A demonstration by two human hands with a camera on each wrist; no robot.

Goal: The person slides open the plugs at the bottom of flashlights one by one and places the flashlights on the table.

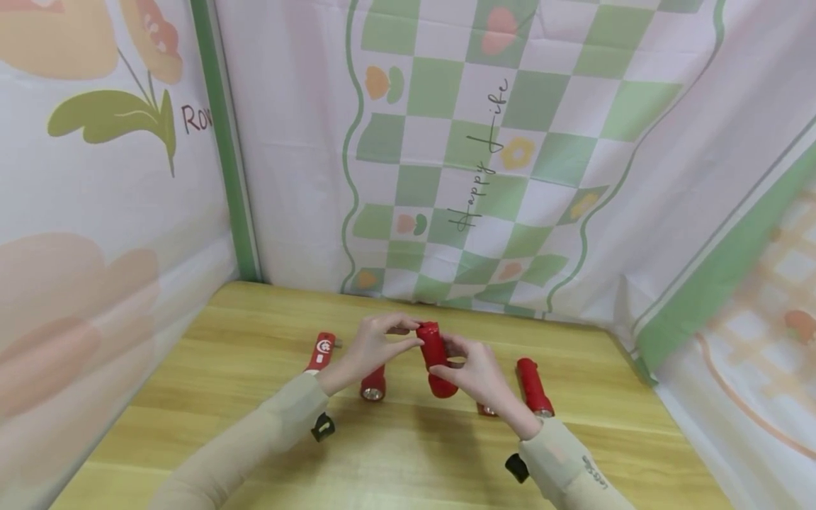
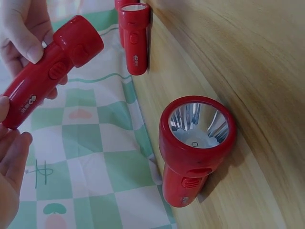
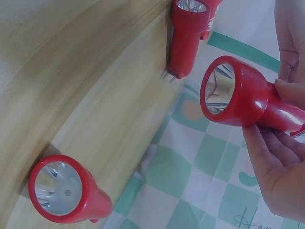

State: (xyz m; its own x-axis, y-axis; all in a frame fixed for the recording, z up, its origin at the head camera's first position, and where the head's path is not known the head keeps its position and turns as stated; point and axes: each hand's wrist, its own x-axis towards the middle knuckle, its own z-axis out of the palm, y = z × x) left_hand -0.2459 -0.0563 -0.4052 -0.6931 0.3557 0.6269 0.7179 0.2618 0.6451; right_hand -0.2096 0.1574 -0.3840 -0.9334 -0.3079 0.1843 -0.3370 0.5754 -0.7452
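Both hands hold one red flashlight [image 1: 433, 350] above the middle of the table, its lens end toward me and lower than its tail. My left hand [image 1: 375, 347] pinches the tail end between thumb and fingers. My right hand [image 1: 474, 365] grips the body close to the wide head. A slide switch and a white logo show on the held flashlight [image 2: 55, 71] in the left wrist view. In the right wrist view its round lens [image 3: 220, 89] faces outward, and a bit of metal shows near the tail. The fingers partly hide the tail.
On the wooden table [image 1: 395, 453], a flashlight [image 1: 372, 386] lies by my left wrist, with another [image 1: 321, 350] farther left, metal prongs sticking out. To the right lie a flashlight [image 1: 532, 386] and one [image 1: 487, 409] mostly hidden by my right hand. Printed curtains [image 1: 433, 170] surround the table.
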